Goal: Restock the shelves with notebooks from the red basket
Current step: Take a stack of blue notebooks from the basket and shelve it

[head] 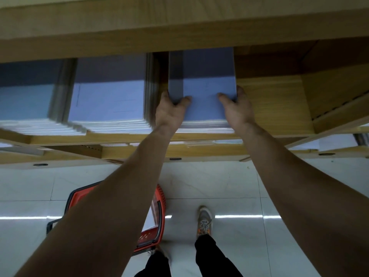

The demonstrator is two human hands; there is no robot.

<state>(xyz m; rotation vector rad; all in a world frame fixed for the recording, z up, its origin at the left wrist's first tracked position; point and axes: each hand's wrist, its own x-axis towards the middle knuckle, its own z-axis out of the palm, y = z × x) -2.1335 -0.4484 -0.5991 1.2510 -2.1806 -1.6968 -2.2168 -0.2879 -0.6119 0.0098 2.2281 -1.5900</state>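
Left hand point(169, 110) and right hand point(236, 106) grip the blue notebook stack point(205, 90) on the wooden shelf point(275, 108), fingers point(223, 96) curled round its sides, and a skewed shove could snag the neighbouring pile point(109, 100), seemingly close through the blur.

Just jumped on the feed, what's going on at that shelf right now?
A person stands at a wooden shelf with both hands on a stack of blue notebooks. The left hand grips its left edge and the right hand its right edge. The stack seems to rest on the shelf, to the right of two other blue stacks. The red basket sits on the floor below the left arm.
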